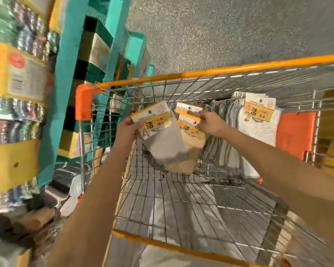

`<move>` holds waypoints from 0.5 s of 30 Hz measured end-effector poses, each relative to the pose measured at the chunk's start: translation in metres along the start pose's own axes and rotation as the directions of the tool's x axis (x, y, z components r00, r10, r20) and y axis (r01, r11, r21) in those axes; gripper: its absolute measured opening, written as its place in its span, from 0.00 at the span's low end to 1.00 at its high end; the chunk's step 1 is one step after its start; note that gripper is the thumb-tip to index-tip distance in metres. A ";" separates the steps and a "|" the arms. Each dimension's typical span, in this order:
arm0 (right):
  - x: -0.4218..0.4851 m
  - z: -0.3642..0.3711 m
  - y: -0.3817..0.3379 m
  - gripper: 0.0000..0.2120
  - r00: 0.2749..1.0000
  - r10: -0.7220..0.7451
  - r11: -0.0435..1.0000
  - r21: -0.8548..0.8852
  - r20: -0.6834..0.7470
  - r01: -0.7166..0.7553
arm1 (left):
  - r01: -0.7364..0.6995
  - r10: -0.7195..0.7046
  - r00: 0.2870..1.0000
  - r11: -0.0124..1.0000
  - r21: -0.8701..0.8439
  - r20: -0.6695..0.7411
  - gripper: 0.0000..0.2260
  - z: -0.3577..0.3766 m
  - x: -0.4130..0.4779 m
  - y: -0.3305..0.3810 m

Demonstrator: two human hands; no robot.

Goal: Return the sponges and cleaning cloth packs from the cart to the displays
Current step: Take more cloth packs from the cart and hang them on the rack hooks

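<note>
- Your left fingers (135,124) are curled round the left edge of a yellow header card, so your left hand (126,130) is gripping the grey cloth pack (162,145) by its top.
- That grey pack hangs tilted from your grip, inside the cart and above its wire floor, lower end pointing down to the right.
- Your right fingers (202,115) pinch the top of the header card on a tan cloth pack (191,153); your right hand (210,124) is closed on it.
- The tan pack sits just behind the grey one and partly covered by it. Another yellow card (188,109) shows right behind your right fingertips.
- Just to the right of your right hand, a row of striped cloths (220,135) stands on edge against the far end of the cart.
- Beside those is a white cloth pack (258,124) with its own yellow card, leaning against an orange flap (295,133).
- All of these lie within the wire cart (220,69), which has an orange rim.
- To your left stand teal display shelves (69,74) with blurred stacked packs (17,74); their details cannot be made out.
- Beyond the cart is speckled grey floor (229,26).
</note>
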State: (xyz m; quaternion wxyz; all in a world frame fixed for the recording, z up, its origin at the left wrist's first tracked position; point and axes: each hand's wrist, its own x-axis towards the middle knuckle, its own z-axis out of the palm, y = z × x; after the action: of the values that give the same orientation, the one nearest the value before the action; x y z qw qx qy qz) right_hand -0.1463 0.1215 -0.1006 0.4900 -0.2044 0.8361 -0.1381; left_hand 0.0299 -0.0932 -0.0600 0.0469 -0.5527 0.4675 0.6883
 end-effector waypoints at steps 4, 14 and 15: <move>-0.058 -0.021 -0.008 0.07 0.992 -0.094 0.993 0.068 -0.086 0.100 | -0.068 0.061 0.993 0.995 0.068 0.101 0.07 0.004 -0.024 0.033; -0.181 -0.114 -0.050 0.09 0.938 -0.168 0.965 0.145 -0.302 0.219 | -0.329 0.273 0.912 0.932 0.149 0.308 0.13 0.002 -0.128 0.113; -0.193 -0.122 -0.056 0.08 0.930 -0.191 0.958 0.148 -0.315 0.247 | -0.353 0.296 0.907 0.923 0.155 0.299 0.13 0.000 -0.140 0.119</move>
State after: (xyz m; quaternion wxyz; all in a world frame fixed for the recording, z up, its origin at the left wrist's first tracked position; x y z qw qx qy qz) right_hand -0.1577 0.1684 0.1300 0.3568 -0.2270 0.8557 -0.2983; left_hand 0.0141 -0.0963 0.1228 0.0514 -0.3599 0.6112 0.7031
